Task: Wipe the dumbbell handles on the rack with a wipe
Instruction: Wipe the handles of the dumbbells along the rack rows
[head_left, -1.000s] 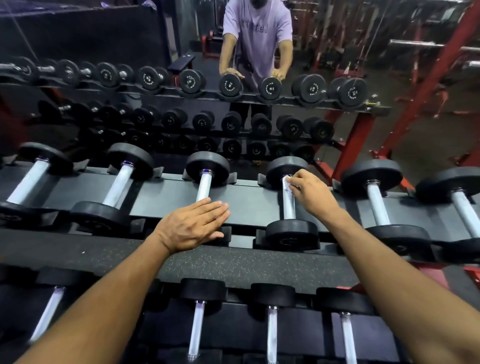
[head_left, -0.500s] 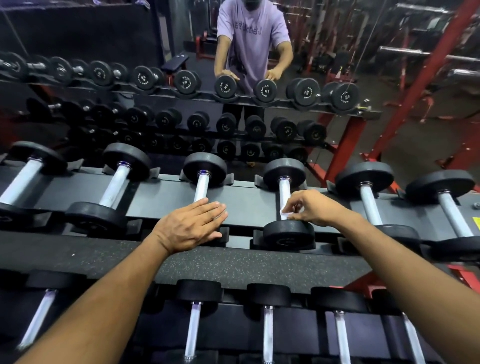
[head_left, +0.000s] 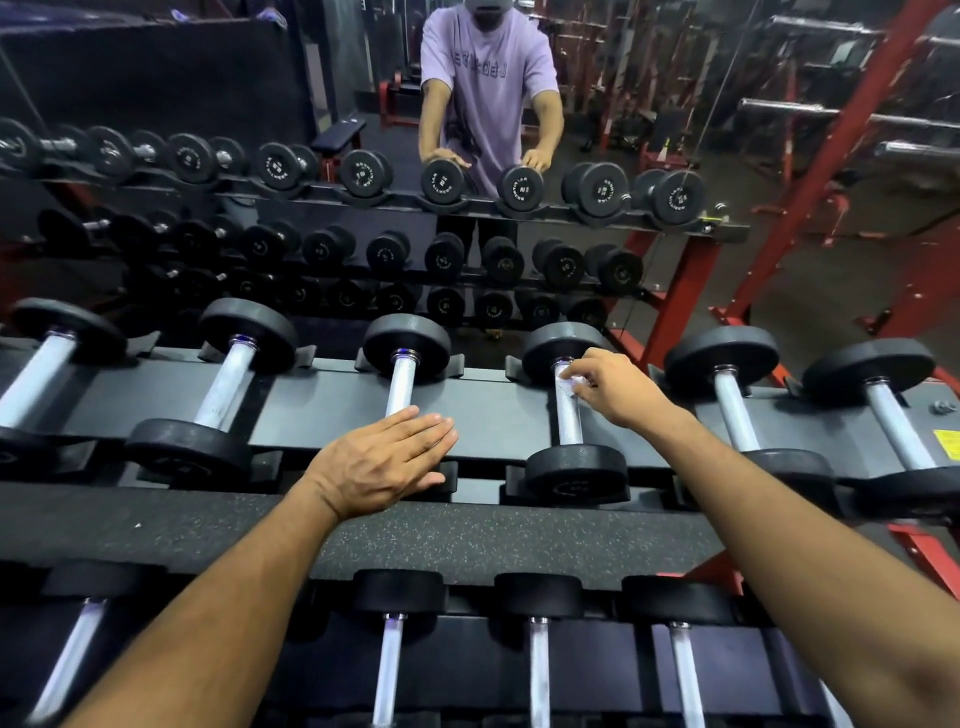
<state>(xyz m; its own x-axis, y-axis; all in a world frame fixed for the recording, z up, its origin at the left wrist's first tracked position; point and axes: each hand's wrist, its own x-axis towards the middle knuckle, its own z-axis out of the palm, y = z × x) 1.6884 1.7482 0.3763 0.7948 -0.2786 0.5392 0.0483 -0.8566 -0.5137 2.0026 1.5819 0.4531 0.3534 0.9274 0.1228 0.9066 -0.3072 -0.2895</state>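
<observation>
Black dumbbells with silver handles lie across the top shelf of the rack (head_left: 483, 421). My right hand (head_left: 610, 387) pinches a small white wipe (head_left: 571, 383) against the far end of one dumbbell handle (head_left: 568, 418), just below its far weight. My left hand (head_left: 376, 465) lies flat, fingers straight, over the near end of the neighbouring dumbbell (head_left: 402, 382) to the left, hiding its near weight. More dumbbells (head_left: 732, 415) sit to the right and left on the same shelf.
A lower shelf (head_left: 467, 551) with several more dumbbells runs beneath my forearms. Behind the rack a mirror (head_left: 363, 78) reflects the rack, the person and red frames (head_left: 831, 156). A yellow sticker (head_left: 948, 441) marks the shelf's right end.
My right hand slid the wipe down the handle toward the near weight, then back up to the far end. The left hand stayed flat where it was.
</observation>
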